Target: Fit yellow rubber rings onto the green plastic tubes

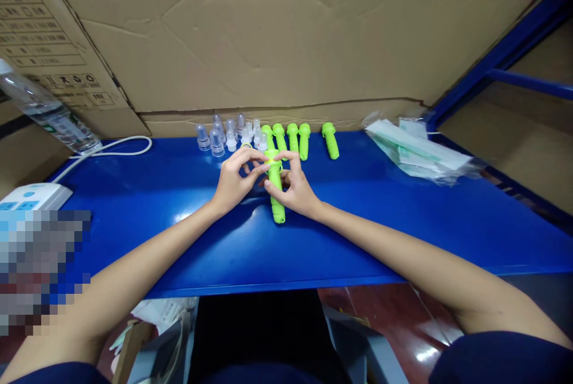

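Between my hands, above the blue table, is a lime-green flashlight-shaped plastic piece (276, 199), its wide head pointing away from me. My right hand (299, 188) is closed around its body, thumb along the near side. The fingers of my left hand (239, 178) pinch at the piece's head, where a small yellowish spot shows; what exactly they grip there is hidden. Just beyond, several similar green pieces (304, 141) stand in a row, with one more green piece (330, 140) apart to the right. Left of them are several clear plastic caps (217, 144) and smaller white-based clear parts (231, 140).
Plastic-wrapped packets (418, 148) lie at the table's right. On the left are a water bottle (54, 118), a white cable (129, 140) and a power strip (40, 196). Cardboard (268, 37) walls the back of the blue table (215, 264); a blue metal frame (496, 55) rises at right.
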{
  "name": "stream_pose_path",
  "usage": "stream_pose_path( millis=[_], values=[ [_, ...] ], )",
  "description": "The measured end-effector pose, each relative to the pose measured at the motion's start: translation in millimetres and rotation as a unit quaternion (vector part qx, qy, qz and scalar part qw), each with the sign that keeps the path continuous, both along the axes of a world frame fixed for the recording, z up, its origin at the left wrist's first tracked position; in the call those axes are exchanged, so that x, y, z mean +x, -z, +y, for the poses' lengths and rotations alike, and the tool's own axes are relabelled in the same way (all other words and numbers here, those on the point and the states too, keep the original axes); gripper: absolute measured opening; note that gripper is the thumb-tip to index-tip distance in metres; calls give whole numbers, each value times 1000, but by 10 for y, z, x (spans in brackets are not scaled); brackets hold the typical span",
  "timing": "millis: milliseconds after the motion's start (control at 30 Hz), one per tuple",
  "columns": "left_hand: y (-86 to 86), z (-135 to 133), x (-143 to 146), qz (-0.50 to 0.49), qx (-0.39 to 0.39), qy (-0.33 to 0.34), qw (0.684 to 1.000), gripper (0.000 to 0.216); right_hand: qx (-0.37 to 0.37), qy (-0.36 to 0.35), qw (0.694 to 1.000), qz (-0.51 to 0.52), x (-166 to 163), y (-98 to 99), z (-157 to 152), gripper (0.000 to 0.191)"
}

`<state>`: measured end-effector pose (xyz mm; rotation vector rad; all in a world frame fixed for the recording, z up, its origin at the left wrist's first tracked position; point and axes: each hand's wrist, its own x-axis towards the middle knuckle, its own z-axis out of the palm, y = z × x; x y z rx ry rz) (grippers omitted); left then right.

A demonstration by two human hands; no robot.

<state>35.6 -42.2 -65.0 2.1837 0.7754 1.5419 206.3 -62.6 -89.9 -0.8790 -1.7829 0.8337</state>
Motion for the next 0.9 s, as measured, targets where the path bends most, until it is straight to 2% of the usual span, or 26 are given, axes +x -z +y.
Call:
stream_pose_path(
  millis=[333,433,733,900],
  values=[
    [-8,2,-7,14,-21,2,1000,11,-8,-5,1000,-2,9,-6,-2,49],
    [0,-2,4,3,-32,2,999,12,-14,-6,1000,18,-12,2,2,53],
    [63,18,24,-27,-123,4,992,19,-30,-10,997,71,-28,-17,32,58],
    [67,44,5,-51,-99,-19,994,18,-46,-24,994,92,-7,-7,70,58]
  ],
)
